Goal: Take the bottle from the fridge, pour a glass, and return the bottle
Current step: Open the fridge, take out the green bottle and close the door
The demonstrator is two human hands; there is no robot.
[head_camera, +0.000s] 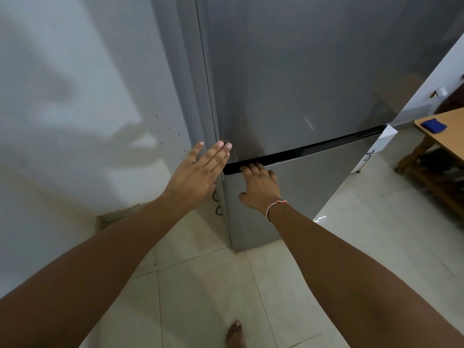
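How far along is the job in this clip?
Nothing looks done: both fridge doors are shut and no bottle or glass shows. In hand: right hand fingers hooked in the gap above the lower door, left hand flat at the edge. Left: everything.

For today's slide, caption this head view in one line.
Right hand hooks fingers into the fridge door gap; left hand open at its edge.

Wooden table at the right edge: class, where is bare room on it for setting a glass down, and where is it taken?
The wooden table shows bare top between its near rounded edge and the blue cloth, and right of the cloth toward the frame edge. The cloth fills the near-left corner. Most of the table is out of view.
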